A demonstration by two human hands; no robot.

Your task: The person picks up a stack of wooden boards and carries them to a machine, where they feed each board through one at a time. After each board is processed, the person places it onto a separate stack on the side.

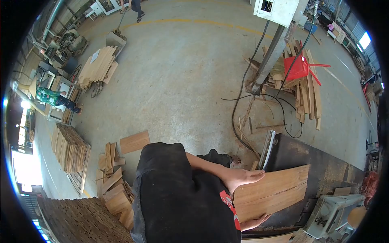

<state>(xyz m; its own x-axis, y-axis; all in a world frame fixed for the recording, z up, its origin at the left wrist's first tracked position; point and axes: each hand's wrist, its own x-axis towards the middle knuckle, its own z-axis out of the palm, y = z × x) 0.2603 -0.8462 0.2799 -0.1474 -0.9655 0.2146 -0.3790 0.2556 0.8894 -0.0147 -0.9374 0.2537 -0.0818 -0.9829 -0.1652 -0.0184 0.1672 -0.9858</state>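
Observation:
A wide wooden board (275,190) lies on the dark flat machine top (320,156) at the lower right. My left hand (243,178) is at the board's upper left corner, its fingers stretched out to the right and not wrapped round the wood. Along the lower edge of the board, my right hand (255,222) lies with its fingers extended, touching or very near the edge. Part of another board (267,239) shows below it at the frame's bottom.
Loose boards (117,194) and a large wood stack (81,218) are at the lower left. A red chair (297,67) rests on a plank pile (310,99) near a post (271,60) with cables. Two people stand far off, one at left (52,97), one at top (136,7).

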